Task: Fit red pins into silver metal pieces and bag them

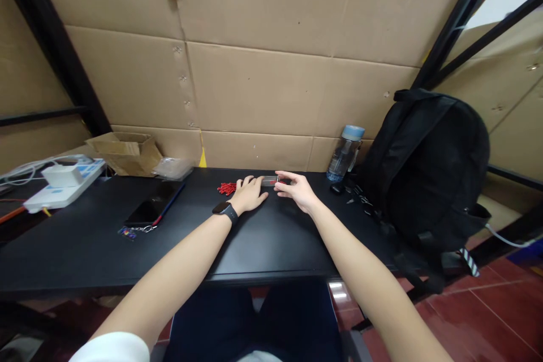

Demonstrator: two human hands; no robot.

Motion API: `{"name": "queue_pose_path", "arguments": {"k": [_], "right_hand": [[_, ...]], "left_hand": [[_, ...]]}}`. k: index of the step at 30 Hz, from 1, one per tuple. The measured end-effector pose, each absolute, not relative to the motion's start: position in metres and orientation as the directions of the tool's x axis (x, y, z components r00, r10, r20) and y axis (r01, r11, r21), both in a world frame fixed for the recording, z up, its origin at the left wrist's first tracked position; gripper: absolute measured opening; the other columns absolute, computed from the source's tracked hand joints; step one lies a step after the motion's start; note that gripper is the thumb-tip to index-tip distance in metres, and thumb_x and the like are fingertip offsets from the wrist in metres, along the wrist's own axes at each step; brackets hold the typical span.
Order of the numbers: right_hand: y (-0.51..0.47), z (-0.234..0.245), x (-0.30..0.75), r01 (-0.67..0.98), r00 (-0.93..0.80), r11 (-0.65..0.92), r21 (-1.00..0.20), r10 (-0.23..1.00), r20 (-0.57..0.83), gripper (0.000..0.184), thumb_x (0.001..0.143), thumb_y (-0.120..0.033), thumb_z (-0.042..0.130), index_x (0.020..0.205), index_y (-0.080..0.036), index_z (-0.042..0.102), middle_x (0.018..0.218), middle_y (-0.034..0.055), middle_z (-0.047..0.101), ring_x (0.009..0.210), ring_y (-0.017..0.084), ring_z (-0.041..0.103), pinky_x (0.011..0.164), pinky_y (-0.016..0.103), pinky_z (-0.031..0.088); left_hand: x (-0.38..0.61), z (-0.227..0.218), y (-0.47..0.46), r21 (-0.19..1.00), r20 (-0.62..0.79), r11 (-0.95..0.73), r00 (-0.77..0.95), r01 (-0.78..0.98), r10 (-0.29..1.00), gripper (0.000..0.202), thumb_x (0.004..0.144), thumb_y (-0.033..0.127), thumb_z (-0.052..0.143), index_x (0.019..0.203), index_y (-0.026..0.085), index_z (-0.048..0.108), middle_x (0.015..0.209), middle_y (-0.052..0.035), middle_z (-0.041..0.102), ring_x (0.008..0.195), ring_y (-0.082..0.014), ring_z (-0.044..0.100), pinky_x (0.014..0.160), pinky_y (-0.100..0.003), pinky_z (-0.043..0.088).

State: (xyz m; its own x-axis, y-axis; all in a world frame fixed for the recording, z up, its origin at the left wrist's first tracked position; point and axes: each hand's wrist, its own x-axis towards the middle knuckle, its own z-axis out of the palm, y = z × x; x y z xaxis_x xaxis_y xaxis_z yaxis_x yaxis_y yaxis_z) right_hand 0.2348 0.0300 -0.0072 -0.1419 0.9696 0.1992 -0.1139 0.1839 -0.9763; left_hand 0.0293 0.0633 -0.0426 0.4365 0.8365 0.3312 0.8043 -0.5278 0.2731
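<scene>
A small clear plastic box (268, 181) lies on the black table between my two hands, with a little red showing at its right end. My left hand (248, 195) rests palm down at the box's left end, fingers spread. A dark watch sits on that wrist. Just left of those fingers is a pile of thin red sticks (226, 188), too small to make out singly. My right hand (296, 189) bends its thumb and fingers around the right end of the box; part of that end is hidden by the fingers.
A phone (153, 205) with a key charm lies on the table (271, 243) to the left. Behind it are a power strip (63, 185), an open cardboard box (127, 154) and a plastic bag (173, 168). To the right stand a water bottle (344, 154), keys (360, 197) and a black backpack (432, 175).
</scene>
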Motion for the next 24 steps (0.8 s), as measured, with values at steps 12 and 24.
{"name": "queue_pose_path", "arguments": {"k": [12, 24], "right_hand": [[0.035, -0.005, 0.245, 0.102, -0.086, 0.304, -0.947, 0.951, 0.296, 0.054, 0.071, -0.035, 0.081, 0.122, -0.024, 0.067, 0.122, 0.0077, 0.061, 0.085, 0.016, 0.068, 0.064, 0.028, 0.061], [0.052, -0.01, 0.272, 0.59, -0.168, 0.498, -0.635, 0.845, 0.507, 0.048, 0.07, -0.028, 0.075, 0.116, -0.021, 0.065, 0.103, 0.0044, 0.068, 0.075, 0.015, 0.064, 0.078, 0.033, 0.054]], "left_hand": [[0.032, -0.037, 0.052, 0.232, 0.308, -0.652, 0.582, 0.722, 0.753, 0.033, 0.095, 0.026, 0.047, 0.124, 0.022, 0.062, 0.134, -0.0147, 0.064, 0.131, -0.0306, 0.054, 0.105, -0.05, 0.041], [0.025, -0.039, 0.044, 0.212, 0.232, -0.673, 0.633, 0.708, 0.739, 0.039, 0.099, 0.05, 0.047, 0.133, 0.036, 0.057, 0.15, -0.0086, 0.052, 0.145, -0.0388, 0.035, 0.11, -0.063, 0.031]]}}
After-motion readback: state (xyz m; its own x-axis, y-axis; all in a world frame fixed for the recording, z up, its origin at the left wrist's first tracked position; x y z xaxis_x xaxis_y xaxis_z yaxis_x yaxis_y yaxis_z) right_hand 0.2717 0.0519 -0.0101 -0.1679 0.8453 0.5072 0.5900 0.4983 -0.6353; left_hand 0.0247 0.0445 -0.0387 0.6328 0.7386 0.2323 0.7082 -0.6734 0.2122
